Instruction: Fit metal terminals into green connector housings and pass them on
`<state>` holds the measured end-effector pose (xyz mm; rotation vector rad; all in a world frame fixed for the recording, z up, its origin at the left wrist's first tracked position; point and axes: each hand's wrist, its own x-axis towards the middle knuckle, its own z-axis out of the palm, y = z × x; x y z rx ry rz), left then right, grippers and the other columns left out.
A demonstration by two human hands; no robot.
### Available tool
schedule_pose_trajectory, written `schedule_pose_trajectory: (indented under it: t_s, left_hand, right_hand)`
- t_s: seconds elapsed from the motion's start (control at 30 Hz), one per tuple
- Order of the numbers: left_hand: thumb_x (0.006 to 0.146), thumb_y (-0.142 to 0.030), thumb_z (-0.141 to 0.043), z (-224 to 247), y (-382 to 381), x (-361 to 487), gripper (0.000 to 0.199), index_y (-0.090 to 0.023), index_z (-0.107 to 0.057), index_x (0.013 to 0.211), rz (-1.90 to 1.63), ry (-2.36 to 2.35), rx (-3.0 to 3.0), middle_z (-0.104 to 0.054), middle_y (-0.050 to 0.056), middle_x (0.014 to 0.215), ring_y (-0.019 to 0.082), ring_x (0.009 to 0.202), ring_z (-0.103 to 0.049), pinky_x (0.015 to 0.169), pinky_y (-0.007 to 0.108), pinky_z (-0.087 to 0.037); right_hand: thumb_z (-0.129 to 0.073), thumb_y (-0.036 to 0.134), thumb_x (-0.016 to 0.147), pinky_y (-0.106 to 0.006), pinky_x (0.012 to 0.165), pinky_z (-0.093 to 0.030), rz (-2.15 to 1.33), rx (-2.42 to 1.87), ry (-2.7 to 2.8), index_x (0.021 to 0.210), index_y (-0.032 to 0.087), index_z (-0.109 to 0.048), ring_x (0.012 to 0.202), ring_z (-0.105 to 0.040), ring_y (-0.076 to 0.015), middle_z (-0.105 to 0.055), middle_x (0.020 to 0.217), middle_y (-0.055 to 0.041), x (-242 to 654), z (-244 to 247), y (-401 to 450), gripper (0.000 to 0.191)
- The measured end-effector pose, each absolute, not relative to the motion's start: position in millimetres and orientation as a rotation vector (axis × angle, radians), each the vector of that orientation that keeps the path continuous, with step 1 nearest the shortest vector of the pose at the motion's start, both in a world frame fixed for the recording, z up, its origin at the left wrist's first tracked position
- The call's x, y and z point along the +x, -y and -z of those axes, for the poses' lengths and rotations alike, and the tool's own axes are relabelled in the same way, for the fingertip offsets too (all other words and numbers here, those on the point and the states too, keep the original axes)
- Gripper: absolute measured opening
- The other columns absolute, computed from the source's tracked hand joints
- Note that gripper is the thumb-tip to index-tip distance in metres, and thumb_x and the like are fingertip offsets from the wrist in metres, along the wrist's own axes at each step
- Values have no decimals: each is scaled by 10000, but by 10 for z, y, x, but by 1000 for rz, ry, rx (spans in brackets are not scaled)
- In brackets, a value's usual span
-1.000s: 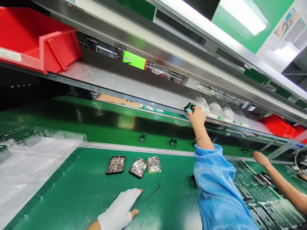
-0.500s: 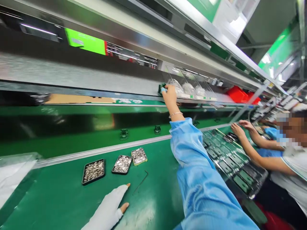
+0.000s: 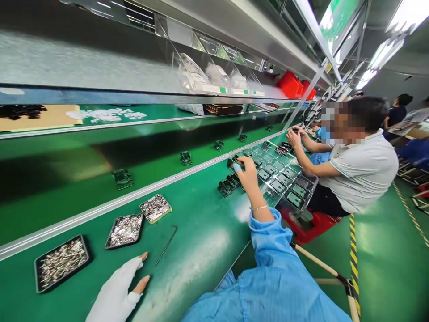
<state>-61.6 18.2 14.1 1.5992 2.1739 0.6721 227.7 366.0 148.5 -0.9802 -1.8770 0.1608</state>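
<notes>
My right hand [image 3: 248, 173], with a blue wrap on a fingertip, grips a small dark green circuit board assembly [image 3: 232, 163]. Just below it, similar circuit board assemblies [image 3: 228, 185] stand in a row on the green bench. My left hand [image 3: 119, 286], in a white glove with bare fingertips, rests low over the bench with thumb and forefinger apart, holding nothing. A hex key [image 3: 166, 245] lies to its right. Beyond it sit a black tray of brass-coloured small parts [image 3: 62, 263], a tray of silvery small parts [image 3: 125, 230] and a third small tray [image 3: 156, 208].
A co-worker [image 3: 363, 156] sits at the right, both hands around a small dark part. Between us lies a clear tray of flat boards [image 3: 278, 185]. Several assemblies stand on the green conveyor belt [image 3: 154, 170]. A metal shelf [image 3: 100, 95] with clear bins overhangs the belt.
My right hand has come down from the shelf edge to the bench with the circuit board assembly. The view has swung right. My left hand stays open near the hex key.
</notes>
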Motion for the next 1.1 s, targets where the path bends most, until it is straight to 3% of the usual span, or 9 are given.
schedule_pose_trajectory:
  t_s: [0.2, 0.5, 0.73, 0.97, 1.1]
  left_hand:
    - [867, -588, -442, -42, -198, -648, 584, -179, -627, 1240, -787, -2223, 1549, -736, 101, 1070, 283, 993, -705, 861, 398, -590]
    - [865, -364, -470, -322, -254, -458, 445, -160, -655, 1214, -736, -2239, 1534, -690, 106, 1238, 256, 1108, -658, 992, 395, -519]
    - [870, -489, -465, -211, -215, -543, 509, -163, -655, 1212, -703, -2202, 1603, -693, 106, 1240, 279, 1129, -652, 996, 391, -523]
    - [853, -517, -438, -230, -231, -549, 583, -123, -637, 1235, -656, -2199, 1582, -683, 132, 1243, 311, 1129, -645, 1004, 446, -518]
    - [851, -513, -433, -230, -236, -548, 591, -110, -630, 1237, -650, -2196, 1579, -678, 136, 1248, 313, 1139, -640, 1015, 449, -510]
  right_hand:
    - [-531, 396, 823, -435, 860, -510, -175, -1324, 1681, 973, 159, -638, 882, -611, -235, -650, 986, -126, 3262, -1066, -3488, 300]
    - [-585, 468, 826, -480, 858, -528, -491, -1138, 2106, 923, 238, -670, 950, -656, -289, -705, 983, -94, 2882, -544, -3068, 264]
    - [-485, 423, 856, -479, 900, -509, -224, -1382, 1958, 1008, 201, -629, 1009, -617, -284, -668, 1056, -133, 3194, -464, -3121, 305]
    - [-429, 295, 789, -537, 1036, -425, -134, -1537, 1870, 1098, 177, -594, 1214, -531, -316, -589, 1254, -191, 3564, -311, -3208, 369]
    - [-405, 259, 787, -529, 1028, -433, -118, -1607, 1839, 1086, 157, -601, 1199, -543, -327, -590, 1249, -210, 3594, -256, -3220, 372]
